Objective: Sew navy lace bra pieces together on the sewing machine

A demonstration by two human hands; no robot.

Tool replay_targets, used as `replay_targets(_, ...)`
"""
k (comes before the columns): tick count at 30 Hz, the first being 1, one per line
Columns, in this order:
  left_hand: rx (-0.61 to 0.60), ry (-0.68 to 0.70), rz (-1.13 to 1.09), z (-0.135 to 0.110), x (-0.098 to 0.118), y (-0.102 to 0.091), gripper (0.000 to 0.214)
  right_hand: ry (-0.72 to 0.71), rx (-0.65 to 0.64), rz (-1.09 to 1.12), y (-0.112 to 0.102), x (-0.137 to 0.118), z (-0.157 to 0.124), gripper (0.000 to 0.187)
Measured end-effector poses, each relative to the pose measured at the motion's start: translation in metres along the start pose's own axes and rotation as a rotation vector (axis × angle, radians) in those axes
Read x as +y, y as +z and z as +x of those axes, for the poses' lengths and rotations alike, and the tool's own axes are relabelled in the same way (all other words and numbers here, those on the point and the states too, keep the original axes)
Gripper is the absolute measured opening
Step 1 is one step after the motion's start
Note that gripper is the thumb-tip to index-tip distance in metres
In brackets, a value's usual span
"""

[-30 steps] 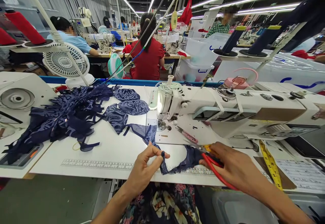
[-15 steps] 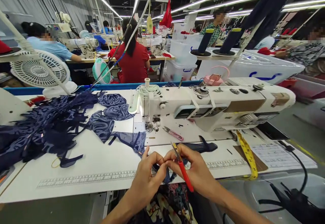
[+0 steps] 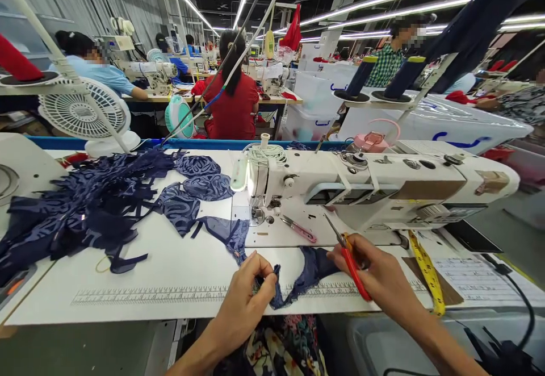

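My left hand [image 3: 249,285] pinches the end of a navy lace bra piece [image 3: 306,274] close to the table's front edge. That piece curves to the right along the printed ruler, up to my right hand [image 3: 374,268]. Red-handled scissors [image 3: 355,274] are held in my right hand, blades pointing up and to the left, and its fingertips touch the dark fabric. Beyond my left hand, joined navy lace cups [image 3: 181,208] lie flat and run towards the sewing machine's [image 3: 383,186] needle area. Pink-handled thread snips [image 3: 300,229] rest on the machine bed.
A heap of navy lace pieces [image 3: 93,211] covers the table's left side. A yellow measuring tape [image 3: 428,274] hangs over the front edge at right, beside a written sheet [image 3: 472,279]. A white fan [image 3: 87,109] and thread cones [image 3: 361,78] stand behind. Co-workers sit farther back.
My hands were together over the fabric. Now my right hand has moved right with the scissors, and the lace piece lies spread between both hands. The view has shifted slightly left.
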State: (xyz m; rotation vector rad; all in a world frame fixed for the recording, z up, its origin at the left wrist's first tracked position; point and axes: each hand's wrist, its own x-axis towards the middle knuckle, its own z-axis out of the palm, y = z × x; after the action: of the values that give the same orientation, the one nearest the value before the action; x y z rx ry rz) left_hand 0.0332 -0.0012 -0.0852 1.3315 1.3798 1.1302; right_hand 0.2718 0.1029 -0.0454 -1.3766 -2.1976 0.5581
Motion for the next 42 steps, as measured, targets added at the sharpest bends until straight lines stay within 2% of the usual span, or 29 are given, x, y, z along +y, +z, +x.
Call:
replay_targets(2,0.01,-0.031,-0.022,0.001,0.001,0.003,0.024,-0.105,-0.023,0.11,0.009,-0.016,-0.01,0.016)
replay_targets(4,0.018,-0.05,-0.043,0.0,0.003,0.006,0.023,-0.254,0.015,0.166,0.021,-0.032,-0.017,0.004)
replay_targets(7,0.036,-0.047,-0.048,-0.001,0.005,0.008,0.023,-0.443,0.086,0.226,0.038,-0.05,-0.019,0.02)
replay_targets(10,0.046,-0.033,-0.039,-0.003,0.005,0.009,0.025,-0.506,0.07,0.253,0.047,-0.06,-0.016,0.024)
replay_targets(14,0.033,-0.025,-0.053,-0.007,0.005,0.009,0.024,-0.496,0.027,0.182,0.049,-0.062,-0.011,0.02)
replay_targets(17,0.05,-0.005,-0.031,-0.01,0.004,0.007,0.023,-0.46,0.08,0.079,0.047,-0.05,-0.005,0.018)
replay_targets(20,0.055,-0.013,-0.018,-0.012,0.002,0.004,0.024,-0.282,0.127,-0.181,0.039,-0.025,0.007,0.008)
replay_targets(22,0.039,-0.034,-0.034,-0.011,-0.001,0.0,0.025,-0.117,0.069,-0.417,0.03,-0.005,0.02,0.009)
replay_targets(24,0.033,-0.037,-0.047,-0.01,-0.003,-0.004,0.025,0.018,-0.005,-0.597,0.017,0.013,0.036,0.018)
replay_targets(27,0.057,-0.001,-0.043,-0.005,-0.005,-0.009,0.022,0.117,-0.126,-0.651,-0.002,0.034,0.058,0.026)
replay_targets(30,0.12,0.028,-0.06,0.0,-0.008,-0.013,0.016,0.093,-0.216,-0.578,-0.01,0.045,0.071,0.022)
replay_targets(32,0.172,0.031,-0.08,0.004,-0.009,-0.016,0.015,0.059,-0.203,-0.549,-0.008,0.05,0.074,0.021)
replay_targets(37,0.212,-0.01,-0.107,0.006,-0.008,-0.026,0.019,0.011,-0.093,-0.543,0.008,0.055,0.066,0.014)
replay_targets(39,0.206,-0.037,-0.124,0.007,-0.007,-0.029,0.023,-0.018,0.0,-0.546,0.017,0.048,0.055,0.02)
replay_targets(41,0.192,-0.05,-0.143,0.008,-0.007,-0.029,0.026,-0.119,0.09,-0.492,0.029,0.034,0.037,0.028)
replay_targets(42,0.18,-0.047,-0.146,0.01,-0.008,-0.028,0.027,-0.207,0.094,-0.44,0.037,0.026,0.027,0.031)
